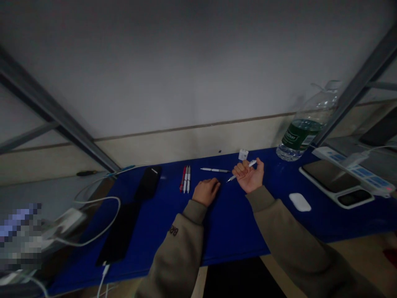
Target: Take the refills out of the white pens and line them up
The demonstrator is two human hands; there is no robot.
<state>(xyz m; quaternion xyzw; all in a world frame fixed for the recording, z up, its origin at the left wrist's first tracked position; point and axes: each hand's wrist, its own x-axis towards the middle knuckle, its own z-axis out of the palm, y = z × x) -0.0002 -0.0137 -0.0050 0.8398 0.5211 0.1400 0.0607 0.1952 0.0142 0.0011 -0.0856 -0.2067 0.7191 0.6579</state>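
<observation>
My right hand (250,177) is turned palm up above the blue tabletop, its fingers closed round a white pen (232,178). The pen slants, its tip pointing down to the left. My left hand (206,191) rests palm down on the table, fingers loosely bent and thumb a little apart, with nothing visible in it. Beyond and between the hands lies another white pen (214,169). To the left of my left hand, a red pen (182,179) lies side by side with two white pens (187,179).
A large water bottle (299,134) stands at the back right. Near it are a small white packet (243,154), a white case (300,202), a white device with dark screens (333,178) and a power strip (372,174). Black phone (149,182), dark tablet (120,234) and white cable (116,215) occupy the left.
</observation>
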